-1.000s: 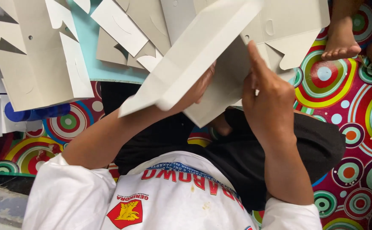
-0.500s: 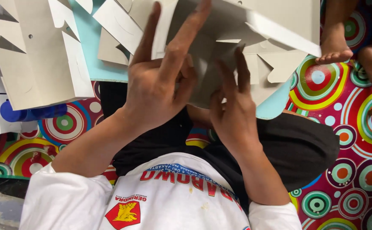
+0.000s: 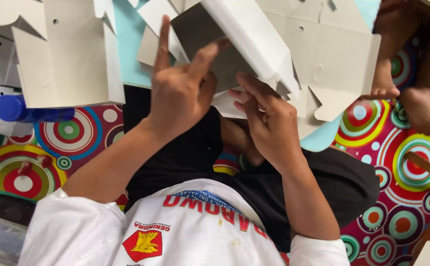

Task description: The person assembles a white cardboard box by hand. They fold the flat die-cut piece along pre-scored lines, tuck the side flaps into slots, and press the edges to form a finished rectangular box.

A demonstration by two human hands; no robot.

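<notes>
I hold a half-folded cardboard box (image 3: 239, 44), white outside and grey inside, above my lap. My left hand (image 3: 180, 93) presses against its grey inner panel, index finger pointing up and the other fingers spread. My right hand (image 3: 269, 123) sits just below and right of it, fingertips on a small flap at the box's lower edge. The two hands almost touch. The box hides most of the fingertips behind it.
Flat die-cut cardboard blanks (image 3: 67, 54) lie at the left and more blanks (image 3: 333, 54) at the right, on a teal sheet (image 3: 126, 44). A blue bottle (image 3: 13, 108) lies far left on a mat (image 3: 77, 138) patterned with circles. Another person's feet (image 3: 387, 79) rest at the right.
The box has turned so its grey inside faces me. My left hand came from under it onto the inner panel, and my right hand dropped to the lower flap.
</notes>
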